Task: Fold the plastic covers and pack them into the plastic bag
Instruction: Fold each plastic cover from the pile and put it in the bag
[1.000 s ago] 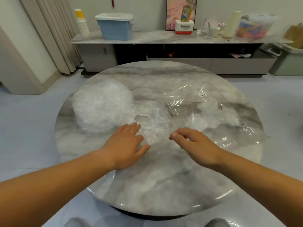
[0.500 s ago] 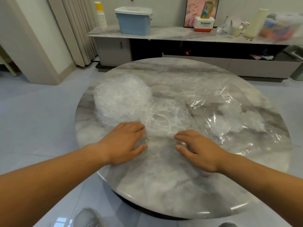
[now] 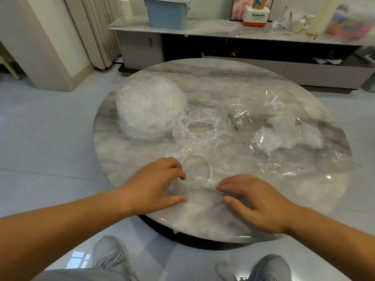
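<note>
A clear plastic cover (image 3: 195, 169) with a white elastic rim lies flat near the front of the round marble table (image 3: 203, 78). My left hand (image 3: 156, 183) pinches its near left edge between thumb and fingers. My right hand (image 3: 253, 199) touches its near right edge with its fingertips, fingers spread. A second loose cover (image 3: 200, 126) lies just behind it. A thick stack of covers (image 3: 150, 112) sits at the table's left. The clear plastic bag (image 3: 284, 134), with a barcode sticker, lies on the right with some folded covers inside.
Behind the table runs a low marble sideboard (image 3: 223, 31) with a blue lidded box (image 3: 168, 12) and a red and white Panasonic box (image 3: 256, 16). Curtains (image 3: 97, 31) hang at the back left. My two grey shoes (image 3: 109, 254) stand on the tiled floor.
Both hands have drawn one cover toward the table's near edge, away from the second cover. The left hand's fingers have curled onto its edge. The camera has tilted down and left.
</note>
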The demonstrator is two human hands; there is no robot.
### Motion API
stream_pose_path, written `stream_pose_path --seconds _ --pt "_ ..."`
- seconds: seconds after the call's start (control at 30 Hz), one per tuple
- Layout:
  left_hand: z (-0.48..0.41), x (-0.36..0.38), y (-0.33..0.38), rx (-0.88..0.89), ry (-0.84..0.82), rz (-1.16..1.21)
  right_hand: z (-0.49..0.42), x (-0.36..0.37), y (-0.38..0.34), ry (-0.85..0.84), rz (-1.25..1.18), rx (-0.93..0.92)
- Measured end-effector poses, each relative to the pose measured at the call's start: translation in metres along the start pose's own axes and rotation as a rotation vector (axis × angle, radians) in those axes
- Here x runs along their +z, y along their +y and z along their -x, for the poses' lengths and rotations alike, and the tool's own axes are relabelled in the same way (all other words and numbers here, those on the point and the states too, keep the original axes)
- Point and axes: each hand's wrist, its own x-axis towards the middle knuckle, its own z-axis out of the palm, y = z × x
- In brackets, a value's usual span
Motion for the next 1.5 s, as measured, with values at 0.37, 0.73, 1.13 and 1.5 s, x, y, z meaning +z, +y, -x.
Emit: stream_pose_path --seconds 0.37,0.73,1.13,1.5 --pt "-0.010 0.000 0.008 -0.223 -0.075 0.394 -0.015 0.004 -0.012 0.135 -0.206 0.260" --pt "-0.034 -0.009 0.001 -0.489 0.004 0.266 -0.061 0.017 -0.003 0.119 -0.263 0.532" --pt "-0.043 -0.014 0.012 -0.524 0.106 0.413 -0.067 0.018 -0.002 0.112 -0.089 0.494" --pt "-0.041 -0.016 0.016 -0.737 -0.080 1.105 -0.065 0.002 -0.014 0.232 -0.031 0.440"
